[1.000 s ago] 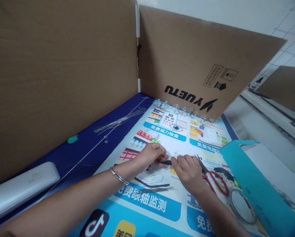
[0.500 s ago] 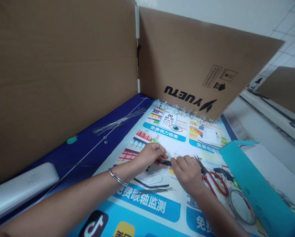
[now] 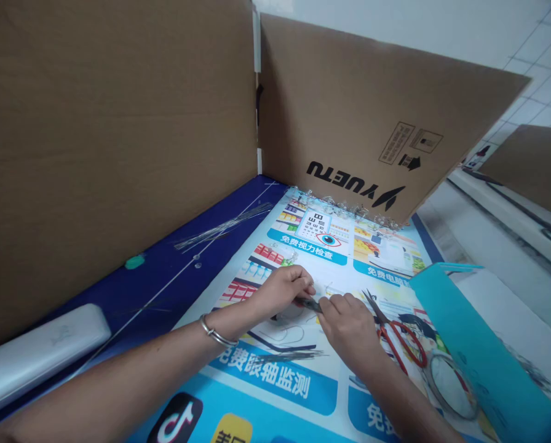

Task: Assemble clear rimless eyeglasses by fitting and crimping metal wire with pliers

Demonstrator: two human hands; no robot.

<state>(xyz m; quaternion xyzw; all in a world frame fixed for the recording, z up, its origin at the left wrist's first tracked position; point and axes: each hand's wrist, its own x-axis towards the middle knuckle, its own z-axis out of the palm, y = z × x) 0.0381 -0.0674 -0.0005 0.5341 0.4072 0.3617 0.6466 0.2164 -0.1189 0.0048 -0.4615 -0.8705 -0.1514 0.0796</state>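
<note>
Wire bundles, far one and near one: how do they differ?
The far bundle looks longer; the near bundle looks shorter. The far bundle lies mainly on the blue surface, the near bundle on the printed sheet. Both are loose, thin strands lying roughly side by side.

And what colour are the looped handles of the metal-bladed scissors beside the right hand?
Red, showing best in the head view.
</note>
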